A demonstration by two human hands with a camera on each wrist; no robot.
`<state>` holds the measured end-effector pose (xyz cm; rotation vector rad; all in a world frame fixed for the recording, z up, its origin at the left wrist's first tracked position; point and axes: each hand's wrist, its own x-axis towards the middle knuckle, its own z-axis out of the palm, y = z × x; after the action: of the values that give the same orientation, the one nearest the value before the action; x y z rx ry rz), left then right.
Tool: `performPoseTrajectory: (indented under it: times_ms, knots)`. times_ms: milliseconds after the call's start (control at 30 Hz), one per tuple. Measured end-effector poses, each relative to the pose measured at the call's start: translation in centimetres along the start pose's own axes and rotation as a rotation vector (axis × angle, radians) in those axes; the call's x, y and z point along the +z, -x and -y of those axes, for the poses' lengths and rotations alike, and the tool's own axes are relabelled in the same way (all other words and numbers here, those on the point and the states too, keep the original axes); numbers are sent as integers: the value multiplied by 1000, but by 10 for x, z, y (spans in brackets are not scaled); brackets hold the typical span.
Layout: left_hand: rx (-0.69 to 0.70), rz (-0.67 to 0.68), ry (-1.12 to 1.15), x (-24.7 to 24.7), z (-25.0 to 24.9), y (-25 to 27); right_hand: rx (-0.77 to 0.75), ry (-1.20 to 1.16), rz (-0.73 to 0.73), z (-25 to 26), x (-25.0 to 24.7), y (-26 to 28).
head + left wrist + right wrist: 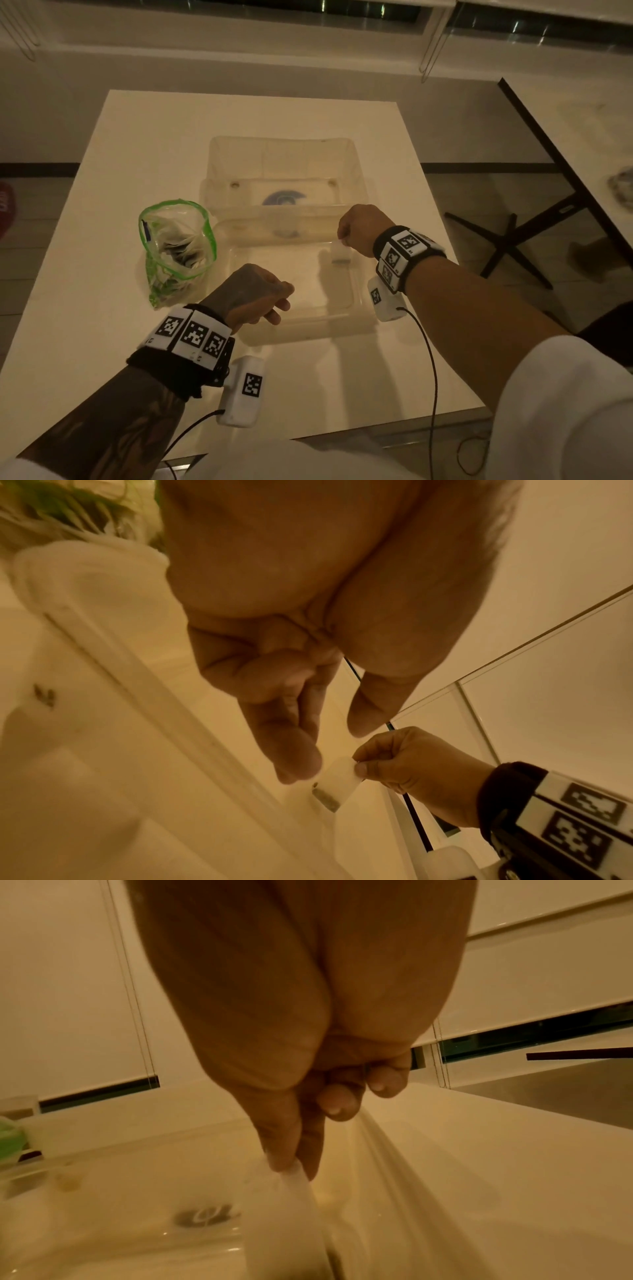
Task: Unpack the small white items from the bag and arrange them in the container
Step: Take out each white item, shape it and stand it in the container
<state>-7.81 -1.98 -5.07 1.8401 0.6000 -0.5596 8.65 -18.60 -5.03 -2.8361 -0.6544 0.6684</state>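
Observation:
A clear zip bag (178, 246) with a green rim stands open on the table's left, with several small white items inside. To its right lies the clear plastic container (356, 294), a shallow near tray with a deeper part (281, 154) behind it. My right hand (342, 236) pinches one small white packet (340, 251) between thumb and forefinger over the tray's right side. The pinch on the packet (294, 1185) also shows in the right wrist view. My left hand (284, 305) hovers over the tray's near left, its fingers (298, 750) loosely curled and holding nothing.
The white table (120, 154) has bare room around the bag and container. Its front edge is near my arms, and cables (433, 377) trail from the wrist cameras. A second table (582, 130) with black legs stands to the right.

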Motion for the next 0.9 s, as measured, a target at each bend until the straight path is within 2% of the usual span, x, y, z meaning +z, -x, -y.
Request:
performPoseTrajectory:
  times_ms: [233,433,900]
  knots:
    - [-9,7,7,1,4,-2,71,130,-30,3,2,-6]
    - [-19,8,14,-1,7,-5,52,292,-57,1,3,-3]
    - [-2,13,28,-2,10,-7,54,334,-64,10,2,-2]
